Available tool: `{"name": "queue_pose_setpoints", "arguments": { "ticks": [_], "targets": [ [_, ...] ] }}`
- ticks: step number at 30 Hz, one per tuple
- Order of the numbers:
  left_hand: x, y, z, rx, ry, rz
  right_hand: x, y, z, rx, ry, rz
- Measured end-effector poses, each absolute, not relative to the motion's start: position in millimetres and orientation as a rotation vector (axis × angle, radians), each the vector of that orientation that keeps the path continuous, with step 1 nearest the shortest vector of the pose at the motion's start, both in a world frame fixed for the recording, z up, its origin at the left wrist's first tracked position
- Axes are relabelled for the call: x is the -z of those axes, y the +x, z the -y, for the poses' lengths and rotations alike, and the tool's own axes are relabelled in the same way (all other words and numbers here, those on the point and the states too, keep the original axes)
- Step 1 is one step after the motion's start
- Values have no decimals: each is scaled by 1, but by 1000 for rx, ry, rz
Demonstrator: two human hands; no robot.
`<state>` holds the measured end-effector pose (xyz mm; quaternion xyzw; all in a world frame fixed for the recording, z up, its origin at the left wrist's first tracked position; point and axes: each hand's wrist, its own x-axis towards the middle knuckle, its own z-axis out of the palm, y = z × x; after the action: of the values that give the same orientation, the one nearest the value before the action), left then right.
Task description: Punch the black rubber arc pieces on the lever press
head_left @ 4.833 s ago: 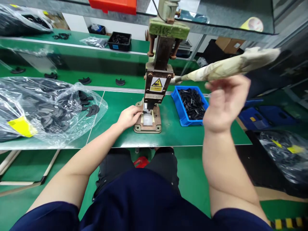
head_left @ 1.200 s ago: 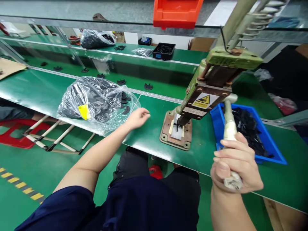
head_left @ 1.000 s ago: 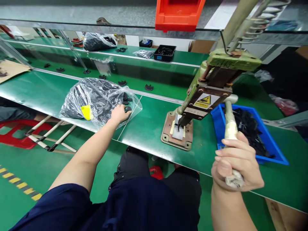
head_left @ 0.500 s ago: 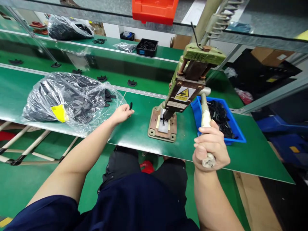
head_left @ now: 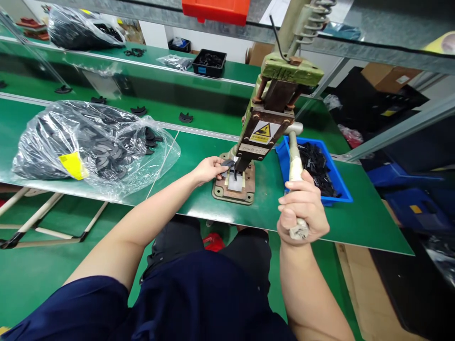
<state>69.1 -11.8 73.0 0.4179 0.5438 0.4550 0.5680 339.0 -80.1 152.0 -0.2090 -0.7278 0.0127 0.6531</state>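
Note:
A small curved black part [head_left: 228, 163] is pinched in my left hand [head_left: 210, 170], at the left side of the press base. My right hand [head_left: 304, 208] is wrapped round the taped lever [head_left: 295, 161] of the green hand press [head_left: 270, 118]. On the press base [head_left: 232, 196] lies a pale plate [head_left: 235, 182] with a thin black piece on it, just under the ram. Part of the black part is hidden by my fingers. To the right of the press, a blue bin [head_left: 341, 184] holds many thin black pieces.
A clear plastic bag [head_left: 88, 142] full of curved black parts lies on the bench at the left. Several similar parts [head_left: 186, 117] rest along the green strip behind it. A metal shelf with a red bin [head_left: 216, 9] hangs overhead.
My left hand has moved right, from beside the bag to the press base, carrying the black part. My right hand stays on the lever. The view has shifted slightly.

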Motion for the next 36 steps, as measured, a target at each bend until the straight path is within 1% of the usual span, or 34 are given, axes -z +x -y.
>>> {"name": "queue_pose_setpoints", "arguments": {
  "ticks": [11,26,36],
  "targets": [
    [-86,77,-2,-830,1117,-1342,-152,336,80,-24,-473,1631],
    [-77,63,-13,-960,1246,-1256,-152,338,80,-22,-490,1649],
    [-82,61,-12,-921,1185,-1200,-153,336,79,-9,-468,1633]
  ]
}}
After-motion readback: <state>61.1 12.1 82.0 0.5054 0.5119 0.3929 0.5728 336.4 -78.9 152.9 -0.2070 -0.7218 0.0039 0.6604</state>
